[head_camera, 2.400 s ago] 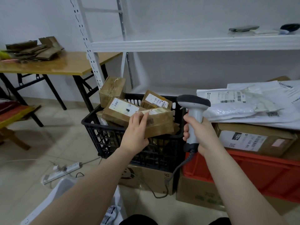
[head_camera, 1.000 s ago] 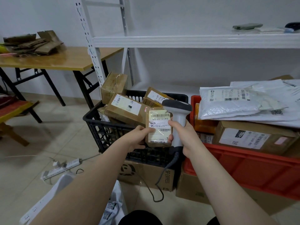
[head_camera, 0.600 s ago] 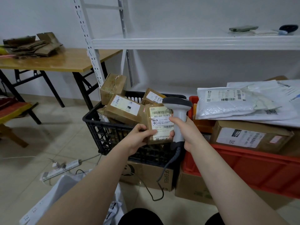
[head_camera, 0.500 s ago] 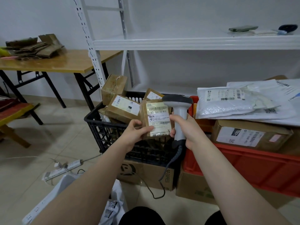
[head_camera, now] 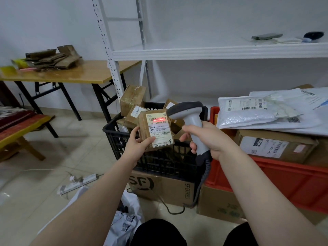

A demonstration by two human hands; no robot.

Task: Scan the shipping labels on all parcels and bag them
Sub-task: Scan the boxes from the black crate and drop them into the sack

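One parcel (head_camera: pixel 157 132) tight in the left hand (head_camera: pixel 136 148), one scanner (head_camera: pixel 190 119) tight in the right hand (head_camera: pixel 210 137)

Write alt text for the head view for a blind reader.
A person's left hand holds a cardboard parcel while the right hand aims a grey barcode scanner at it, the red beam lying across the top barcode of the shipping label. Behind stand a black crate of parcels and a red crate.
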